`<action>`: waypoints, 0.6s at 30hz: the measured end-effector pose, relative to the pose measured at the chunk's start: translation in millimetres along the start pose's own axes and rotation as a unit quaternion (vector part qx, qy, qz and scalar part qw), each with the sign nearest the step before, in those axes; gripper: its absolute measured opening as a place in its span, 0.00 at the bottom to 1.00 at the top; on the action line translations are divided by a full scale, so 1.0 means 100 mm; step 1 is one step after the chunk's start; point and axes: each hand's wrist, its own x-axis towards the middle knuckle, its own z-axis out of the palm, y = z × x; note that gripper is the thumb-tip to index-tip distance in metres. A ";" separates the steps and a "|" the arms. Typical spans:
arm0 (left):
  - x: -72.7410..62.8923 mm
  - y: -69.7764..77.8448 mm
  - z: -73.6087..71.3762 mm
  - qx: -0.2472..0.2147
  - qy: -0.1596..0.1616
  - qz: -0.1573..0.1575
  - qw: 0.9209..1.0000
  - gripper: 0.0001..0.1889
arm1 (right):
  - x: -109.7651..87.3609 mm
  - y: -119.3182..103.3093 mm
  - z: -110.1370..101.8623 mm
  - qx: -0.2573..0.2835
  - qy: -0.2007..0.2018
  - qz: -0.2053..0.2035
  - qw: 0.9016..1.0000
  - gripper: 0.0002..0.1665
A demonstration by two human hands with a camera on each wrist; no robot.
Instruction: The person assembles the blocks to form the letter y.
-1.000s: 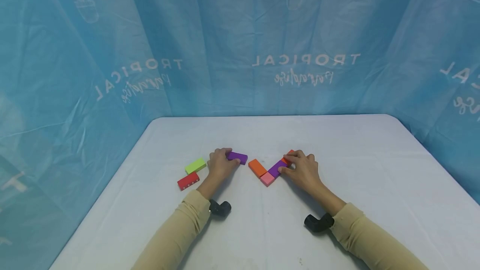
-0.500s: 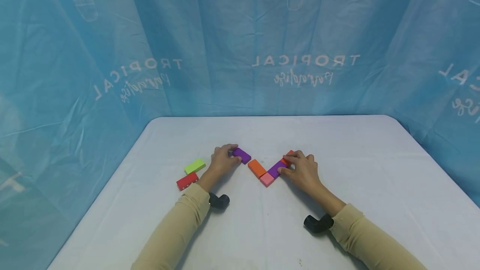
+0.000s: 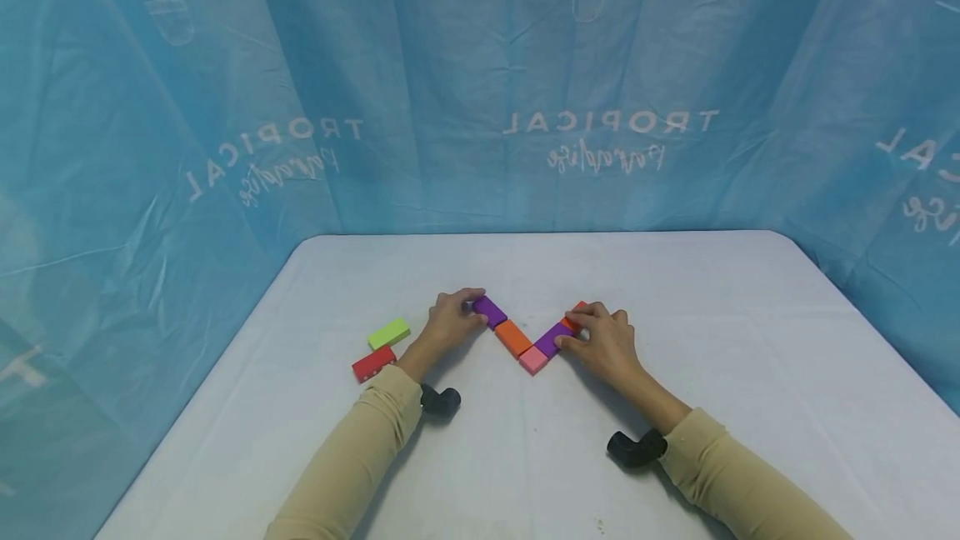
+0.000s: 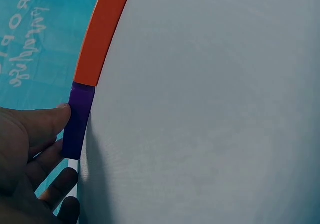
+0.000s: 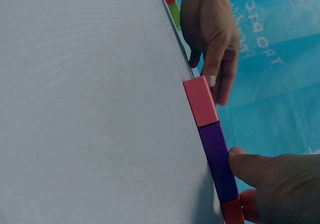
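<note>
Several coloured wooden blocks lie end to end in a V on the white table. My left hand (image 3: pixel 453 320) pinches a purple block (image 3: pixel 490 312) at the V's upper left end, thumb on the near side. In the left wrist view that purple block (image 4: pixel 79 121) meets the end of an orange block (image 4: pixel 102 36). A pink block (image 3: pixel 533 360) forms the bottom corner. On the right arm of the V, my right hand (image 3: pixel 606 342) holds a second purple block (image 5: pixel 218 159) with its thumb, fingers at the red-orange block (image 5: pixel 232 211) beyond it.
Left of my left hand lie a lime-green block (image 3: pixel 389 333) and a red block (image 3: pixel 373 363) with white dots. Both wrists carry black camera mounts (image 3: pixel 636 448). A blue printed curtain (image 3: pixel 450 107) hangs behind the table (image 3: pixel 525 465).
My left hand has moved right and turned its purple block, bringing the block from apart to the orange block's upper end. The right hand has stayed in place.
</note>
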 end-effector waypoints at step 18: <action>0.02 0.01 0.03 0.031 0.018 0.000 0.999 0.25 | 0.00 0.00 0.00 0.004 0.003 -0.001 1.000 0.30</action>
